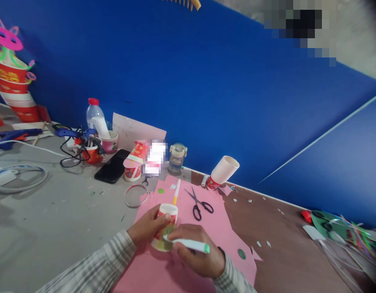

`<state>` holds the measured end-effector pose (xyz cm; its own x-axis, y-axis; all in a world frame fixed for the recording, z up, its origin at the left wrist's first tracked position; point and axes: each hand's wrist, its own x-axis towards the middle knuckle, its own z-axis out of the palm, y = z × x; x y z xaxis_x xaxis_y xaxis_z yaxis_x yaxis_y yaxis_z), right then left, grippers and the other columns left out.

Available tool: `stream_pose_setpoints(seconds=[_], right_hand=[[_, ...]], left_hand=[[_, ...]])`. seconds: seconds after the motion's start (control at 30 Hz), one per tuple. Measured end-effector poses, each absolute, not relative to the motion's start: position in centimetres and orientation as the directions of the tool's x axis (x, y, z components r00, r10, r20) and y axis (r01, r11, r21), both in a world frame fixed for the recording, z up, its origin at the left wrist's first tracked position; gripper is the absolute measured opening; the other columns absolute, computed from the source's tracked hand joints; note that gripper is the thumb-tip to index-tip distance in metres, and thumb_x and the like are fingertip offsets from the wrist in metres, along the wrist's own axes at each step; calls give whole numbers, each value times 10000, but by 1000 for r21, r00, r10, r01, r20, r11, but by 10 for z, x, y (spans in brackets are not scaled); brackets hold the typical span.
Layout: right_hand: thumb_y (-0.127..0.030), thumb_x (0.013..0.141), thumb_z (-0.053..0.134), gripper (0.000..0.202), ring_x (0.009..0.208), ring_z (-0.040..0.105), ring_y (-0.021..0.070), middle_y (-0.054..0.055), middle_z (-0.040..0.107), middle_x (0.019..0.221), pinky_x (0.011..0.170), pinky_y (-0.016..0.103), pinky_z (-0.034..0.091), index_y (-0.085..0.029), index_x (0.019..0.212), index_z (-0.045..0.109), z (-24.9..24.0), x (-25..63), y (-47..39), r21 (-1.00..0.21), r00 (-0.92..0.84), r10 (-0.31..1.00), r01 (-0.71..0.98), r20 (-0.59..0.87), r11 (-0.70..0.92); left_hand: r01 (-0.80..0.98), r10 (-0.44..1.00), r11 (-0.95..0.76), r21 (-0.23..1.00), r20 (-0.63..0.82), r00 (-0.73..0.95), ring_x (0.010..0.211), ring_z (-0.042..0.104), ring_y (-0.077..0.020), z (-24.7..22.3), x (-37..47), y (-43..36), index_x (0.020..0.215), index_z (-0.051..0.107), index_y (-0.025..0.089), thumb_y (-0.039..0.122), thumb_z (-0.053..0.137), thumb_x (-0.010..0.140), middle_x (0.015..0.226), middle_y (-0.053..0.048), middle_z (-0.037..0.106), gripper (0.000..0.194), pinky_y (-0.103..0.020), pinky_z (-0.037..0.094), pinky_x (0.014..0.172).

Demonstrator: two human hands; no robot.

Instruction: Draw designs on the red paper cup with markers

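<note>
Over the pink paper (220, 230), my left hand (148, 224) grips a red cup (173, 221), fingers around its side and thumb on the front, a white end facing up. My right hand (200, 252) is closed on a green marker (192, 245), its tip at the cup's lower side, where a greenish band shows. I judge the step to be colouring or marking that band; whether the tip truly touches, I can't tell, nor whether the cup rests on the paper. Carrying the mark on would call for a firm left hold, a light stroke and a little turn of the cup.

Just beyond the cup lies a yellow-and-white marker (176, 193), with scissors (199, 202) to its right, blades slightly apart. A dark green disc (242, 254) sits near the paper's right edge.

The counter is grey (68, 228) on the left and brown on the right, dotted with white scraps. Left of the paper are a ring (137, 195) and a phone (113, 166); a jar (177, 158) stands behind, near the blue wall (175, 81). Far left, a tall stack of red cups (18, 110) wears a pink mask (7, 38).
</note>
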<state>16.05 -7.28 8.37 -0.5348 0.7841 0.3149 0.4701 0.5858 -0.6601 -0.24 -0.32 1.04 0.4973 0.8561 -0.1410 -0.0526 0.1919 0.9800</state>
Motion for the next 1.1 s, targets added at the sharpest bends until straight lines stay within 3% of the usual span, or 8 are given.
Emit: stream_pose_setpoints(seconds=[0.1,0.23,0.37,0.5,0.67,0.8,0.93,1.1], right_hand=[[-121,814,541,222,730,690,222,60,739,857,704,279,529,-226,986,633,83,160,-73,-635,-490,790,488,368,599],[-140,818,552,177,665,695,206,43,747,783,679,253,534,-229,933,652,82,159,-74,-650,-595,762,476,257,592],[-132,816,547,225,754,696,218,54,742,875,737,276,529,-239,996,630,83,160,-74,-630,-506,784,489,359,604],[-163,822,551,186,648,699,213,35,755,789,676,273,545,-249,952,652,84,160,-74,-638,-611,748,474,257,606],[-145,824,539,224,738,699,228,54,746,874,721,301,544,-249,997,633,84,160,-73,-648,-519,787,481,333,591],[-165,830,539,202,719,698,226,57,750,839,698,286,538,-242,983,645,83,160,-73,-644,-640,729,456,242,614],[-147,837,528,209,774,690,219,60,741,902,741,286,522,-226,1002,629,84,159,-74,-661,-558,780,474,285,581],[-187,836,541,184,690,696,220,44,754,842,704,282,527,-248,982,634,83,157,-75,-645,-628,746,479,222,596]], left_hand=[[-48,859,190,981,-143,492,677,552,-178,11,-2,-4,825,587,183,653,640,518,707,5,612,564,-281,449,614],[-38,855,196,980,-152,496,631,538,-166,11,-2,-4,827,580,184,667,638,503,673,13,599,584,-264,440,559],[-35,854,194,980,-151,497,614,532,-157,13,-2,-5,812,578,183,672,626,511,654,19,582,577,-257,432,552],[-23,847,192,981,-154,509,609,531,-163,14,-2,-4,819,582,177,680,632,488,665,10,587,604,-261,426,535],[-18,853,170,985,-138,504,657,529,-169,13,-3,-3,821,589,182,670,630,504,689,11,592,584,-263,423,574],[-23,848,177,984,-141,510,596,515,-153,14,-3,-4,851,584,178,673,624,508,658,22,581,603,-252,408,525],[-35,854,181,983,-140,501,592,503,-144,16,-2,-5,824,587,176,673,626,506,647,26,570,592,-244,402,521],[-40,852,195,980,-149,502,589,510,-150,17,-1,-5,844,586,171,679,638,479,651,19,580,627,-251,402,514]])
